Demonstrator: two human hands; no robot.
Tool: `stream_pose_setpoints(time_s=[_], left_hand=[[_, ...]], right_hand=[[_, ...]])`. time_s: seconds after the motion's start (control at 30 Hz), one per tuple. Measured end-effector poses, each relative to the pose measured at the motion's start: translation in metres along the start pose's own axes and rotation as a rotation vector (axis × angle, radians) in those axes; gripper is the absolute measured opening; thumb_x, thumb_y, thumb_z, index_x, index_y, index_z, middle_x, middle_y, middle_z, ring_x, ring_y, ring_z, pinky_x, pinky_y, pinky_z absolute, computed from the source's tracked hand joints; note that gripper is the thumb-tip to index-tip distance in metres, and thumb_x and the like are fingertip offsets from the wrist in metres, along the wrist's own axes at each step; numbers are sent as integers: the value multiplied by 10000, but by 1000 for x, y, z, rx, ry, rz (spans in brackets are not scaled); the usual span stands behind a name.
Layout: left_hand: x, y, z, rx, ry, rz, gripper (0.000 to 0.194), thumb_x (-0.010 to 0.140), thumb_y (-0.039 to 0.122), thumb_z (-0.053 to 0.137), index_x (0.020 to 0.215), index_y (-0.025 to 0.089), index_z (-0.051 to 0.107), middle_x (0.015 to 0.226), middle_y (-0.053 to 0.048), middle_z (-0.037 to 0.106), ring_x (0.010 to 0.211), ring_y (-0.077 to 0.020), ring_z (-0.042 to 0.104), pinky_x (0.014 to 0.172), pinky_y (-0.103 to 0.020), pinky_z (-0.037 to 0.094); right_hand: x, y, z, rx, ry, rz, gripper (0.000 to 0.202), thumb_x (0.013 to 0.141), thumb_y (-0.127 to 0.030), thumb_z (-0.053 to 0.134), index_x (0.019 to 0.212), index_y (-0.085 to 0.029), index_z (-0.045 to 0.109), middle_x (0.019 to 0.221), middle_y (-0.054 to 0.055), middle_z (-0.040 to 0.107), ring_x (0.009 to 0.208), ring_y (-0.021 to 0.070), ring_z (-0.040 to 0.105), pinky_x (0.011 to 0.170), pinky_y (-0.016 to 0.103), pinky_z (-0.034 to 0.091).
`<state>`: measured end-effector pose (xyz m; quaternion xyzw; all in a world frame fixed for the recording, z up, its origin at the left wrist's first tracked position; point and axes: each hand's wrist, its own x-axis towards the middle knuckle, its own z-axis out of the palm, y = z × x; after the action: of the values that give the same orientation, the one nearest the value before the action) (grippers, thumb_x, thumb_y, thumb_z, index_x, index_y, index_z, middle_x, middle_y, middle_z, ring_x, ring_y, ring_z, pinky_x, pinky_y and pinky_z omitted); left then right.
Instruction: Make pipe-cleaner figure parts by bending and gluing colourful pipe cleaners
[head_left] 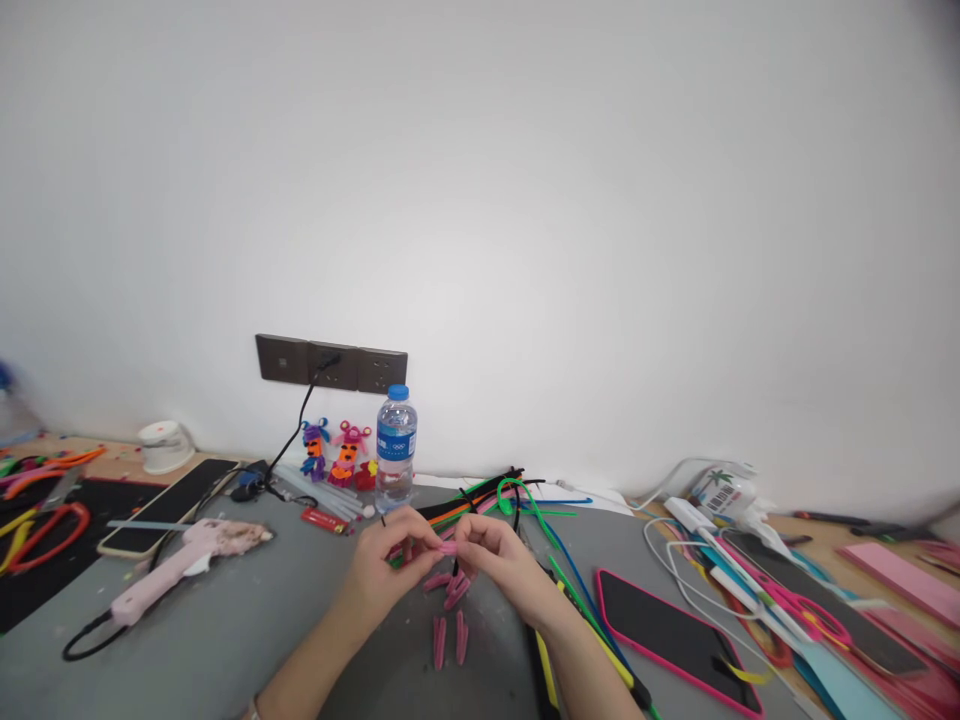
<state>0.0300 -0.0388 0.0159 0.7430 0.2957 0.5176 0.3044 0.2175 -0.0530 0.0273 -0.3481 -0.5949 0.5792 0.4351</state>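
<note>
My left hand (384, 562) and my right hand (501, 560) meet over the middle of the grey mat. Pinched between the fingertips of both is a short piece of pink pipe cleaner (448, 547); the fingers cover most of it. Just below them lie folded pink pipe cleaner pieces (456, 590), partly hidden by the hands. Nearer to me, two more folded pink pieces (439, 643) rest side by side, apart from each other. Behind the hands is a bundle of pipe cleaners (487, 497) in black, orange, green and other colours.
A water bottle (396, 450) stands near the wall beside two small pipe cleaner figures (346, 455). Left are a pink glue gun (161, 580), a phone (169, 508) and red-handled scissors (56, 535). Right are a pink-cased phone (675, 635), white cables and pink scissors (806, 608).
</note>
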Motion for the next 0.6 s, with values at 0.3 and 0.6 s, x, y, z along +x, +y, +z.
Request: stream_pose_setpoints(time_s=[0.3, 0.6], left_hand=[[0, 1, 0, 88, -33, 39, 88, 812, 143, 645, 730, 174, 648, 696, 4, 592, 582, -111, 530, 539, -194, 422], [-2, -6, 0, 142, 48, -1, 118, 848, 168, 599, 739, 187, 640, 721, -7, 631, 619, -129, 564, 546, -203, 424]], right_hand=[[2, 6, -3, 40, -7, 26, 275, 827, -386, 672, 706, -166, 562, 579, -54, 467, 533, 98, 385, 548, 217, 288], [3, 7, -2, 91, 29, 6, 320, 890, -452, 598, 746, -170, 552, 577, -46, 475, 546, 106, 387, 573, 232, 311]])
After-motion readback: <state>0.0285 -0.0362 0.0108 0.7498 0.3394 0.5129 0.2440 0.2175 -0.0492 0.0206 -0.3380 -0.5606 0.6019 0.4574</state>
